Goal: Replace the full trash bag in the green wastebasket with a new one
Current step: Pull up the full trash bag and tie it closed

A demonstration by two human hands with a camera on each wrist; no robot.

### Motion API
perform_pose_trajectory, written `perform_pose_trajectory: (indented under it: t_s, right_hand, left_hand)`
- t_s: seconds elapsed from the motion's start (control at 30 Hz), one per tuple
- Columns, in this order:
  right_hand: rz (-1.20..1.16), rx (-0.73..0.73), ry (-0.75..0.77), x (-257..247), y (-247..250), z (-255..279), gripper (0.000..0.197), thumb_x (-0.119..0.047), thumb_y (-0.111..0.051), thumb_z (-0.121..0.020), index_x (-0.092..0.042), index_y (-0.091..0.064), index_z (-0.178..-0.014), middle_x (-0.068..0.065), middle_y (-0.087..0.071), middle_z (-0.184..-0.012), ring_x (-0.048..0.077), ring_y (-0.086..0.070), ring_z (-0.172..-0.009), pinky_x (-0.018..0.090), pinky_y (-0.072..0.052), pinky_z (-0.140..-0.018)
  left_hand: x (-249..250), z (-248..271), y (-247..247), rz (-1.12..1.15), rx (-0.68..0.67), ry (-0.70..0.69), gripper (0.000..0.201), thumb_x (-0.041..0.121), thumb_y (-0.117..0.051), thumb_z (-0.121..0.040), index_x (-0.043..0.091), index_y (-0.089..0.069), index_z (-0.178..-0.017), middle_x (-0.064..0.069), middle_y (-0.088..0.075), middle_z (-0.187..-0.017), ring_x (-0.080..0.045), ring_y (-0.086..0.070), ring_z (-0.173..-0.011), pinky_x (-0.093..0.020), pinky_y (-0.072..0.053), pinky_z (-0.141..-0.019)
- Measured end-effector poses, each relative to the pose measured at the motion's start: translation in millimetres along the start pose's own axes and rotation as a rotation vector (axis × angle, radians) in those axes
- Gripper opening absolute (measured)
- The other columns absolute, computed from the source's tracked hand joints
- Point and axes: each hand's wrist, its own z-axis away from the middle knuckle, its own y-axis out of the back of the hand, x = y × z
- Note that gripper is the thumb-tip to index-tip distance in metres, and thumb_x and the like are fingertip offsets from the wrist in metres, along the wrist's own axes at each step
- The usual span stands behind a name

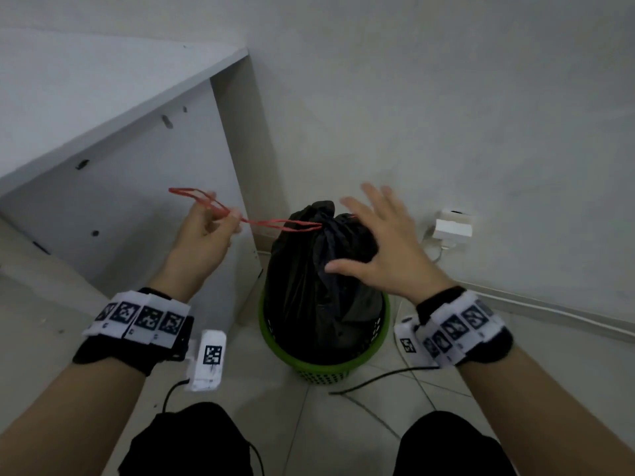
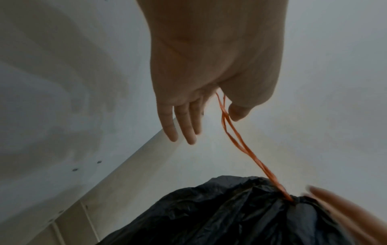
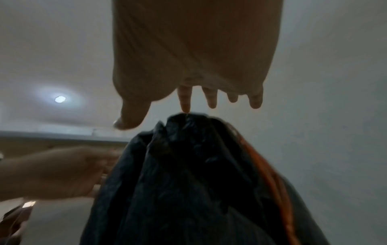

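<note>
A full black trash bag (image 1: 323, 276) stands in the green wastebasket (image 1: 323, 367) on the floor, its neck cinched. A red drawstring (image 1: 275, 223) runs taut from the neck to the left. My left hand (image 1: 206, 228) pinches the drawstring (image 2: 236, 142) between thumb and forefinger, with the other fingers (image 2: 182, 127) straight. My right hand (image 1: 378, 242) hovers with spread fingers over the bag's right side, holding nothing. In the right wrist view the bag (image 3: 188, 174) rises just under the fingertips (image 3: 185, 102), and whether they touch it I cannot tell.
A white cabinet (image 1: 120, 159) stands at the left, close to the basket. A white wall runs behind, with a white plug box (image 1: 452, 226) and cord at the right. A black cable (image 1: 378, 377) lies on the tiled floor in front. My knees are at the bottom.
</note>
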Motion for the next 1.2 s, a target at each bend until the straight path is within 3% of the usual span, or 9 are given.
perform_pose_trajectory:
  t_s: [0.1,0.2,0.33,0.43,0.53,0.7,0.97,1.1,1.2]
  right_hand:
    - [-0.118,-0.006,0.047,6,-23,-20,0.041,-0.043,-0.066,-0.086,-0.024,-0.067,-0.122,-0.002,-0.072,-0.116,0.021,-0.064,-0.111,0.034,-0.045,-0.099]
    - [-0.420,-0.083,-0.083,12,-27,-29,0.012,-0.021,-0.061,-0.098,-0.017,-0.069,-0.089,-0.007,-0.066,-0.078,0.003,-0.059,-0.072,0.023,-0.044,-0.071]
    - [-0.600,-0.331,-0.116,4,-25,-29,0.026,-0.015,-0.049,-0.104,-0.018,-0.065,-0.083,-0.016,-0.062,-0.068,-0.008,-0.053,-0.063,0.017,-0.042,-0.067]
    - [-0.547,-0.243,-0.107,8,-25,-26,0.013,-0.025,-0.055,-0.101,-0.026,-0.067,-0.097,-0.016,-0.069,-0.084,-0.004,-0.063,-0.080,0.020,-0.047,-0.081]
    - [-0.433,-0.123,-0.189,29,-21,-16,0.016,-0.045,-0.060,-0.090,-0.031,-0.063,-0.099,-0.006,-0.067,-0.078,0.015,-0.065,-0.074,0.033,-0.052,-0.076]
    - [-0.204,-0.159,-0.192,47,-17,1,0.024,-0.008,-0.054,-0.082,-0.027,-0.067,-0.090,-0.007,-0.064,-0.069,0.014,-0.060,-0.065,0.026,-0.049,-0.066]
    - [-0.030,0.226,-0.104,21,-27,4,0.019,-0.013,-0.041,-0.082,-0.015,-0.057,-0.092,-0.001,-0.058,-0.083,0.026,-0.058,-0.073,0.041,-0.050,-0.065]
    - [0.082,-0.139,-0.010,-7,-27,0,0.059,-0.065,-0.053,-0.087,-0.028,-0.049,-0.133,0.002,-0.068,-0.080,0.022,-0.063,-0.075,0.036,-0.051,-0.064]
    - [0.166,-0.315,-0.031,-9,-44,-12,0.039,-0.057,-0.062,-0.086,-0.029,-0.063,-0.114,0.008,-0.072,-0.102,0.032,-0.066,-0.096,0.038,-0.052,-0.075]
  left_hand:
    - [7,7,1,-0.203,0.076,-0.112,0.098,0.048,-0.067,-0.085,0.023,-0.003,-0.156,0.000,-0.019,-0.162,-0.016,-0.024,-0.148,-0.036,-0.025,-0.119]
    - [14,23,-15,-0.565,0.043,-0.517,0.130,0.067,-0.067,-0.073,0.005,0.013,-0.154,-0.001,0.012,-0.162,-0.022,0.009,-0.153,-0.047,-0.002,-0.124]
    - [9,23,-58,-0.706,-0.384,-0.731,0.108,0.064,-0.067,-0.076,0.018,-0.013,-0.157,-0.003,-0.019,-0.163,-0.025,-0.024,-0.149,-0.052,-0.022,-0.120]
    - [-3,16,-76,-0.432,-0.479,-0.571,0.055,0.030,-0.069,-0.088,0.021,-0.053,-0.139,0.002,-0.066,-0.128,-0.010,-0.061,-0.117,-0.028,-0.049,-0.100]
    - [-14,12,-77,-0.259,-0.419,-0.368,0.025,0.014,-0.065,-0.092,0.017,-0.069,-0.116,0.001,-0.074,-0.107,-0.006,-0.067,-0.100,-0.022,-0.052,-0.089]
    - [-25,6,-74,-0.035,-0.396,-0.161,0.019,0.004,-0.070,-0.087,0.020,-0.062,-0.095,0.004,-0.073,-0.090,0.000,-0.067,-0.081,-0.016,-0.051,-0.076]
    - [-21,2,-86,0.048,-0.414,0.044,0.018,0.005,-0.075,-0.082,0.013,-0.060,-0.083,0.001,-0.071,-0.077,-0.002,-0.067,-0.066,-0.015,-0.050,-0.062]
    - [-19,0,-86,0.087,-0.476,0.086,0.016,0.001,-0.074,-0.082,0.013,-0.068,-0.091,0.002,-0.075,-0.082,-0.007,-0.070,-0.074,-0.018,-0.053,-0.068]
    - [-21,2,-83,0.042,-0.515,0.115,0.021,0.011,-0.080,-0.078,0.012,-0.068,-0.095,0.000,-0.075,-0.089,-0.007,-0.070,-0.080,-0.020,-0.054,-0.073]
